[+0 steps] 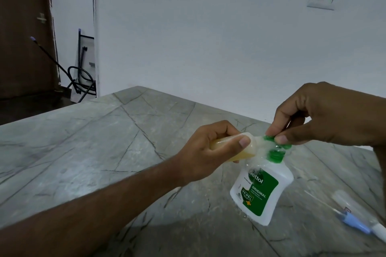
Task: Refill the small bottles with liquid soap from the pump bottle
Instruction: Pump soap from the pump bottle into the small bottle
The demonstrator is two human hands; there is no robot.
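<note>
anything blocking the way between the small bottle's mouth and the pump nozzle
Nothing visible does. The left hand holds the small bottle tilted with its mouth right at the green pump head, which the right hand pinches. Blur hides the exact contact.

I am watching through a single wide-angle camera worn on the person's head, looking forward and down across the grey counter [87, 152] toward the white wall [208, 37]. It is sitting close above the work: the left hand [204, 152] and right hand [321, 115] are filling the lower right of the frame, with the left forearm running in from the bottom-left corner. A doorway is showing at far left. No second view is sharing this scene.
</note>
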